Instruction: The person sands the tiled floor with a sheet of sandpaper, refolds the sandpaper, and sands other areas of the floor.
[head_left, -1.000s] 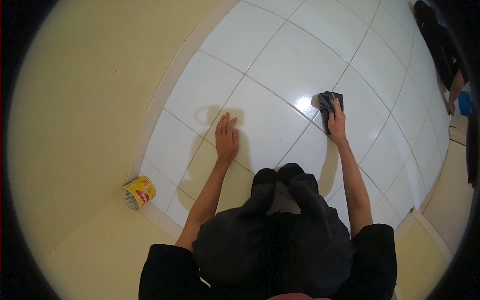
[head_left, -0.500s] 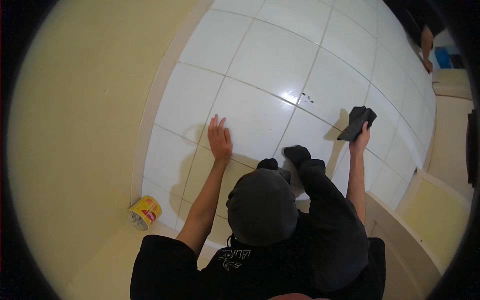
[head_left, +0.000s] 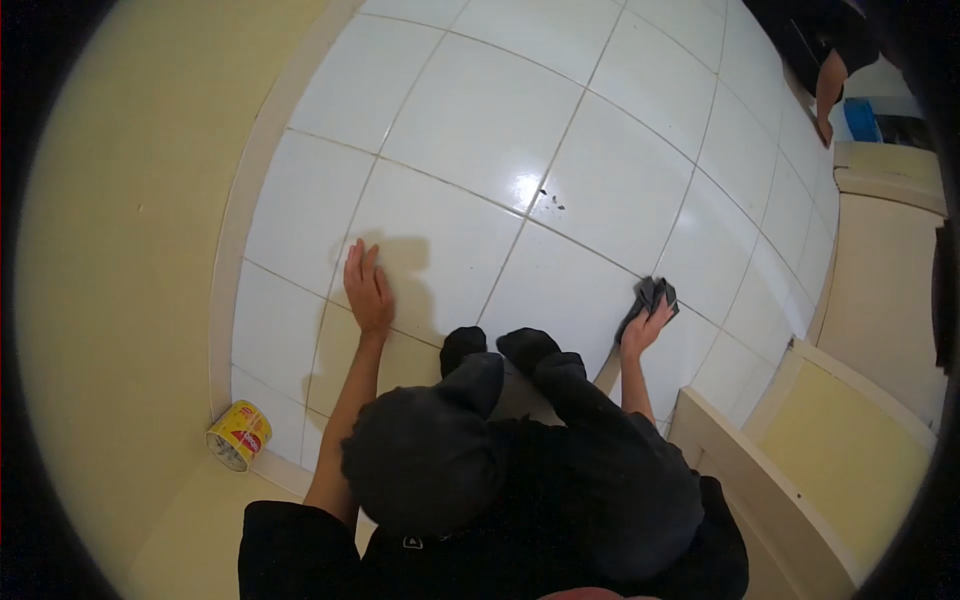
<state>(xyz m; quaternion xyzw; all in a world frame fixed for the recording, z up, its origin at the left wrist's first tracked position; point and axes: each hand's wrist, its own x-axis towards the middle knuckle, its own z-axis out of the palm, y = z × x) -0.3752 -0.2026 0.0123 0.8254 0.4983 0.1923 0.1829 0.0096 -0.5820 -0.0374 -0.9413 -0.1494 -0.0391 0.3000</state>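
My left hand [head_left: 368,289] lies flat on the white tiled floor [head_left: 560,90], fingers together, holding nothing. My right hand [head_left: 645,325] grips a dark grey cloth [head_left: 652,296] and presses it on a tile to the right of my feet. Several small dark specks [head_left: 551,198] sit near a grout line ahead of me. I crouch in dark clothes, my black-socked feet [head_left: 500,348] between the hands.
A yellow tin can [head_left: 237,434] lies on its side by the cream wall at lower left. A cream wall edge [head_left: 740,470] stands close to my right. Another person's arm [head_left: 828,90] hangs near a blue container [head_left: 858,118] at top right.
My right hand with the cloth was lifted off the floor half a second ago and is now down on the tile, closer to my feet. The view has turned rightward.
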